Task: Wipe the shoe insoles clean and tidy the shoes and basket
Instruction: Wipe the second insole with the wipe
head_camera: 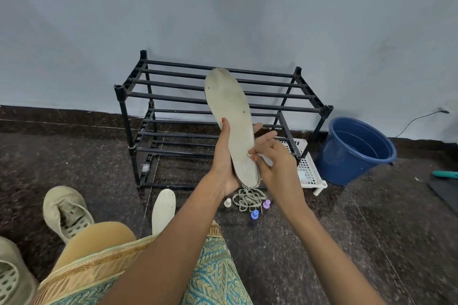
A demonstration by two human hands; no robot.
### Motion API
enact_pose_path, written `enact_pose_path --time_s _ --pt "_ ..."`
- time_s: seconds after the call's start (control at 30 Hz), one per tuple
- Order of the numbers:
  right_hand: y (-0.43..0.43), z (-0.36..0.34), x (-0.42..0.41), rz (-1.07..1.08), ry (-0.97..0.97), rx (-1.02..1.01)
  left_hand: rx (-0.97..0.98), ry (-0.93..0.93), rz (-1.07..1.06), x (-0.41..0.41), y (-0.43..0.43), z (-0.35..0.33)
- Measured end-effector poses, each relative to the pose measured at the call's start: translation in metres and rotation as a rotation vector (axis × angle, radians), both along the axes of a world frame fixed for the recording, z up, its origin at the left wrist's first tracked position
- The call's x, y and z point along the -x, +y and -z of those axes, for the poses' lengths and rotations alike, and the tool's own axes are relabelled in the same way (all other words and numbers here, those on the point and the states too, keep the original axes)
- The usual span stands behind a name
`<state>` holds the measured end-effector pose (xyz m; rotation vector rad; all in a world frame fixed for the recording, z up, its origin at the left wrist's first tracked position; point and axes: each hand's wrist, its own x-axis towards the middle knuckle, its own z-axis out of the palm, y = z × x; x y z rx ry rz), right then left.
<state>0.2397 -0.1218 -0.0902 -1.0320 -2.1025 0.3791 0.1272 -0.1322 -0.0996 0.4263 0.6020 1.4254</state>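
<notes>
Dark speckled stone floor (322, 242) met a pale blue wall, and we worked seated on that floor in front of a black tubular shoe rack (138, 116).

1. The left hand (223, 156) held the insole (230, 106) raised in front of the rack, toe end up and top face toward us. The thumb lay along its left edge, and the fingers (262, 135) were spread behind it as backing. We judged that this hold kept the flexible part flat and exposed for wiping.
2. The right hand (277, 163) was at the heel half of the insole. Its thumb and forefinger were pinched on a small pale scrap (265, 159) against the insole's right edge. We could not tell whether the scrap was a wipe or a loose strip of the insole.
3. A second insole (163, 208) lay on the floor just beside our knee, probably kept within reach.
4. Two beige shoes (67, 210) stood to the left. Their removed laces (249, 199) lay in a loose pile below the hands, among three small plastic caps (254, 214).
5. A white perforated basket (307, 171) sat at the right foot of the rack. A blue bucket (347, 161) holding water stood just beside it, probably as the wetting supply.

We judged that cleaning was in progress and that tidying had not yet begun.
</notes>
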Motion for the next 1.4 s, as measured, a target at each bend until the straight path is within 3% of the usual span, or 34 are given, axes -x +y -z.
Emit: enact_pose_path --time_s 0.47,0.77,1.17,1.4 --pt "-0.010 0.010 -0.001 -0.030 -0.058 -0.003 -0.020 -0.076 -0.151 0.002 0.001 0.002" --pt "-0.002 -0.003 0.005 0.015 -0.027 0.009 -0.015 -0.046 -0.041 -0.001 -0.001 0.000" --pt "-0.017 0.008 0.005 0.010 -0.095 -0.015 -0.035 -0.081 -0.132 0.000 0.000 0.002" --pt "-0.010 0.003 0.009 0.055 -0.078 0.000 -0.040 -0.072 -0.071 -0.001 -0.001 0.000"
